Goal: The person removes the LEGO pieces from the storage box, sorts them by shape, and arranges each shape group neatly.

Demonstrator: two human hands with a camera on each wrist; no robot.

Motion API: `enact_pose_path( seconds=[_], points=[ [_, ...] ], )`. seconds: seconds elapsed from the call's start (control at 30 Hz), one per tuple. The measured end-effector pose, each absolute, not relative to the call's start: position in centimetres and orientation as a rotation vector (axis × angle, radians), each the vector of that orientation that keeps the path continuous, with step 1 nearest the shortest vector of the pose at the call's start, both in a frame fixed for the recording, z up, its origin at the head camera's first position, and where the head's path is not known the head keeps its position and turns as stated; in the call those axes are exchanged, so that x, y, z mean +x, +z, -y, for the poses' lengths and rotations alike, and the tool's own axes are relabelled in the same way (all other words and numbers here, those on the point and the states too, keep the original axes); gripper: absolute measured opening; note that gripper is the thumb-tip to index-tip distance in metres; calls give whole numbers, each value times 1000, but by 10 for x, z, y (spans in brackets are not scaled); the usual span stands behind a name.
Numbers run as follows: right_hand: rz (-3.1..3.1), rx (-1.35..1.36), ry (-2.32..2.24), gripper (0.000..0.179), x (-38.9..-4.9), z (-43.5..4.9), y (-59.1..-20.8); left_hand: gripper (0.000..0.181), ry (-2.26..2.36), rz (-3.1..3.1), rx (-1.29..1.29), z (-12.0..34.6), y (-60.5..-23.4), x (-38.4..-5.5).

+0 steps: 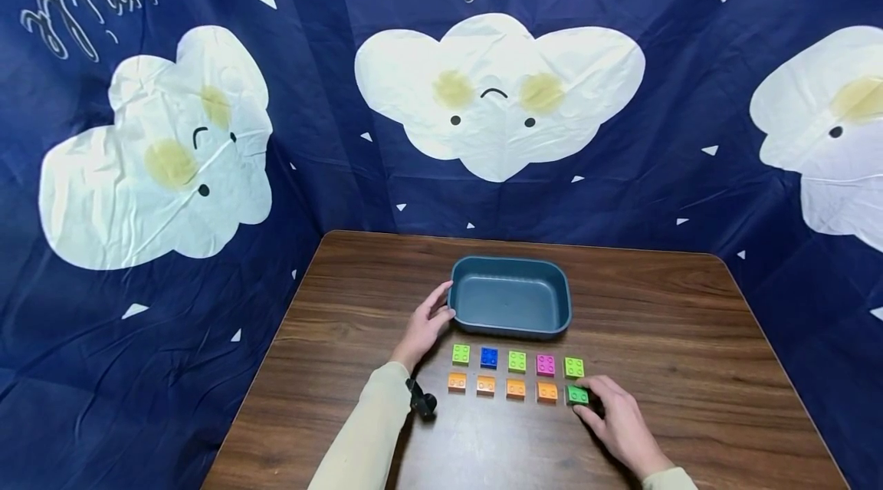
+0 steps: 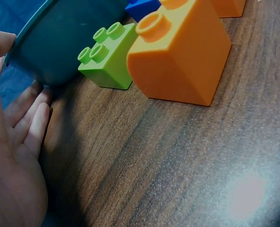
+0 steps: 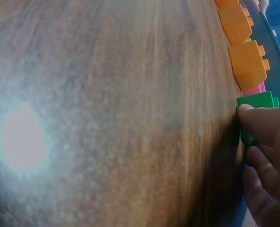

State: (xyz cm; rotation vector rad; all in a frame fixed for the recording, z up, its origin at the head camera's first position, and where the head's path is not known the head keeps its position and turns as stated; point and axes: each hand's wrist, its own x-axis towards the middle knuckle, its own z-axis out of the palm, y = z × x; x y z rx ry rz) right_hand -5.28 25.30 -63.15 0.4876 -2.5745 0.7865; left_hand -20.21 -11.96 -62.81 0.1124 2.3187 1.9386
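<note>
At the left end of the teal plastic bin (image 1: 510, 326), my left hand (image 1: 425, 327) rests its fingers against the side; in the left wrist view the thumb touches the rim (image 2: 27, 29) and the other fingers lie lower, fairly straight. My right hand (image 1: 618, 422) pinches a green toy building brick (image 1: 577, 396) between thumb and fingers, at the right end of the nearer row. Part of that green brick (image 3: 258, 100) is covered by the thumb in the right wrist view. Beside it, orange bricks (image 1: 547, 392) continue the row leftward.
Behind the orange row stands a second row: lime bricks (image 1: 516, 361), a blue brick (image 1: 489, 357) and a pink brick (image 1: 545, 365). All are on a dark wood table (image 1: 655, 321), below the bin. A navy curtain (image 1: 310, 91) with cloud prints hangs beyond the table.
</note>
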Motion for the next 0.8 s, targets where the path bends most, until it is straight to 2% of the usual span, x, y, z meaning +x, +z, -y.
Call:
enact_pose_path(
  seconds=[0.8],
  points=[
    [2567,498,794,52,-48,-256,-629,57,1930,-2305,110,116,-627,-203]
  ],
)
